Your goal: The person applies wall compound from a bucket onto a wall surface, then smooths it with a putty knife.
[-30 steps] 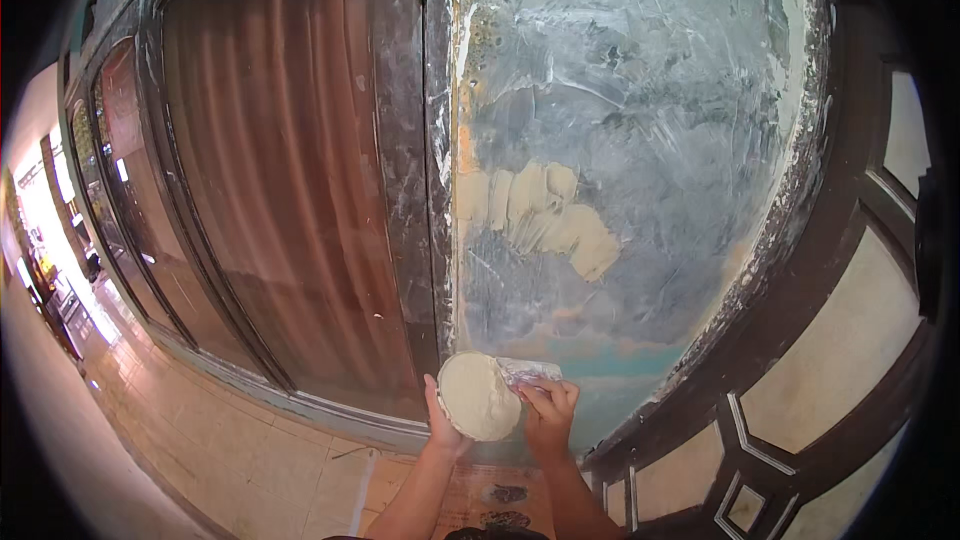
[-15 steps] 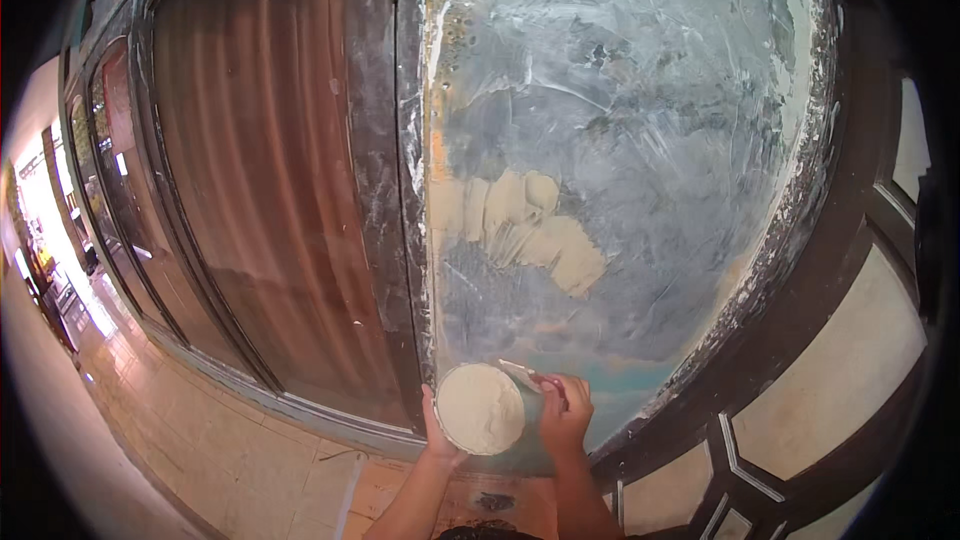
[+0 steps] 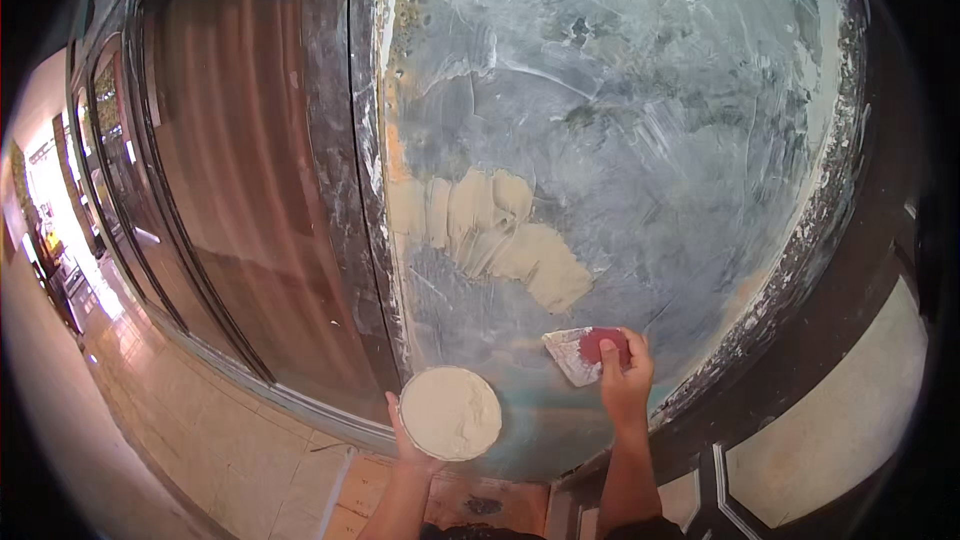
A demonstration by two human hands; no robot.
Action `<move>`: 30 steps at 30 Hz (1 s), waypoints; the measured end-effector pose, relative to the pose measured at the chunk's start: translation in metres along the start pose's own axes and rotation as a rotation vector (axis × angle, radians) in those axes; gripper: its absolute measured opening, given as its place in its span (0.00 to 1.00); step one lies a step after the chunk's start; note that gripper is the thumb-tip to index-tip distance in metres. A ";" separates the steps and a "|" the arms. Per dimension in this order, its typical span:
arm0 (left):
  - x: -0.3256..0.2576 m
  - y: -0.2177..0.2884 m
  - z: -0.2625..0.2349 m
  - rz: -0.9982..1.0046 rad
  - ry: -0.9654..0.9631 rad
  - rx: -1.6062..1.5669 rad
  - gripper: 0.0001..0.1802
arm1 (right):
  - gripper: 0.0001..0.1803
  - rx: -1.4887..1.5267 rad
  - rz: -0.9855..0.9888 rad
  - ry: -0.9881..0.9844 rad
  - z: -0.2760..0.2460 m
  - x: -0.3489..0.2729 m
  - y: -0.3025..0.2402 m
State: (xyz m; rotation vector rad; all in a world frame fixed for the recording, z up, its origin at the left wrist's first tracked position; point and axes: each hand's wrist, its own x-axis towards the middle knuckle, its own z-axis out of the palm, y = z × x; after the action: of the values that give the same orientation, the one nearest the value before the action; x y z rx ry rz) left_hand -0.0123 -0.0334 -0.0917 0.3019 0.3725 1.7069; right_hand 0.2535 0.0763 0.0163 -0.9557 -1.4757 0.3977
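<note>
A round tub of cream-coloured putty (image 3: 450,414) rests in my left hand (image 3: 408,440), whose fingers wrap its left side and underside. My right hand (image 3: 627,372) grips a putty knife (image 3: 574,352) by its red handle, thumb on top; the pale, putty-smeared blade points left toward the wall. The tool is right of the tub and apart from it. Ahead stands a grey, scraped wall (image 3: 640,170) with whitish streaks. Thick beige putty patches (image 3: 500,235) are spread on its lower left part, just above and left of the blade.
Left of the wall is a dark-framed glass panel (image 3: 230,170) with a reddish-brown curtain behind it. Dark wood panelling with pale insets (image 3: 830,420) stands at the right. Tiled floor (image 3: 230,440) runs along the left toward a bright opening.
My right hand has moved up and right, away from the tub, turning the putty knife's blade toward the wall. The tub sits slightly further left in view. The putty patches look the same.
</note>
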 end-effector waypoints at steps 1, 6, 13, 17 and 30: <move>-0.002 0.000 0.002 0.002 0.006 -0.002 0.50 | 0.14 -0.078 -0.071 -0.014 -0.001 0.004 0.000; 0.005 0.002 0.004 0.035 -0.039 -0.023 0.51 | 0.14 -0.028 -0.114 0.103 0.011 0.021 -0.014; 0.012 0.013 -0.008 0.030 -0.012 -0.002 0.52 | 0.14 -0.346 -0.487 -0.008 0.055 0.041 -0.050; 0.013 0.027 -0.006 0.066 -0.053 -0.040 0.52 | 0.13 -0.386 -0.542 -0.054 0.074 0.048 -0.076; 0.029 0.073 -0.014 0.122 0.021 -0.009 0.52 | 0.13 -0.536 -0.935 -0.066 0.166 0.088 -0.148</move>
State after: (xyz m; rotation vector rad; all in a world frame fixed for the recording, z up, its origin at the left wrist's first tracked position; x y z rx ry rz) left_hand -0.0882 -0.0164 -0.0755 0.3050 0.3679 1.8320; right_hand 0.0599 0.1026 0.1550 -0.5447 -1.9476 -0.6789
